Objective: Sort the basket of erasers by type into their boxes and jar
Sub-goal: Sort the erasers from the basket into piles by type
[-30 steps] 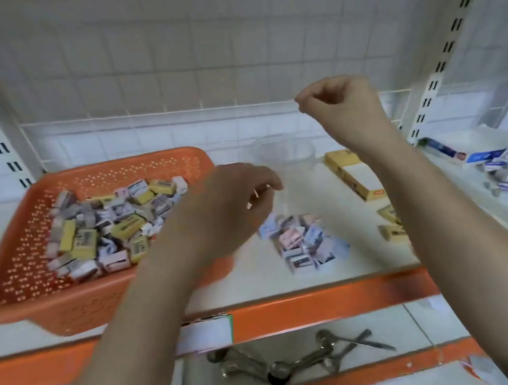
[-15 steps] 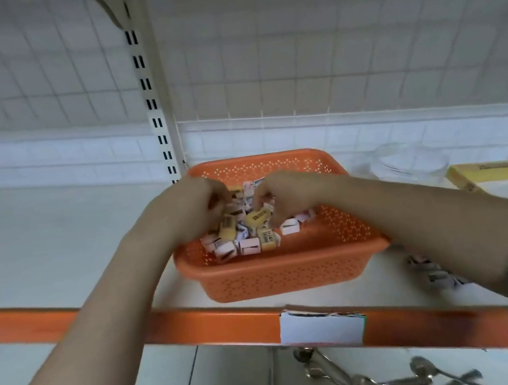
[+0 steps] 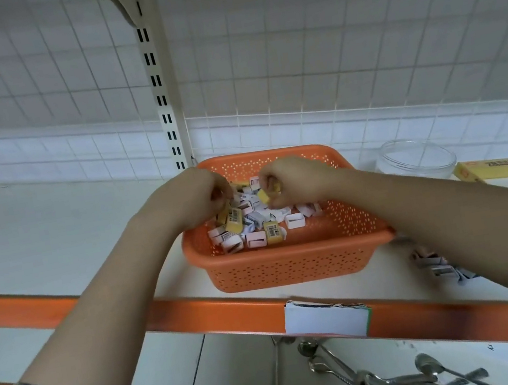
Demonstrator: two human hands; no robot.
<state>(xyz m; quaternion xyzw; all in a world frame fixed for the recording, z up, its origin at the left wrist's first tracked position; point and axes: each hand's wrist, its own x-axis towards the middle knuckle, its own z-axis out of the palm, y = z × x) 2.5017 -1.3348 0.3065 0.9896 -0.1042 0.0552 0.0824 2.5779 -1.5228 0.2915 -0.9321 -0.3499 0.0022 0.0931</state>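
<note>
Both my hands have dropped from up in the air into the orange basket (image 3: 291, 263) on the shelf. My right hand (image 3: 294, 182) pinches a yellow eraser (image 3: 268, 194) in its fingers. My left hand (image 3: 192, 195) curls into the pile, but I cannot tell what it holds. So I am picking again. The erasers (image 3: 251, 226) are small yellow and white blocks, heaped in the basket.
</note>
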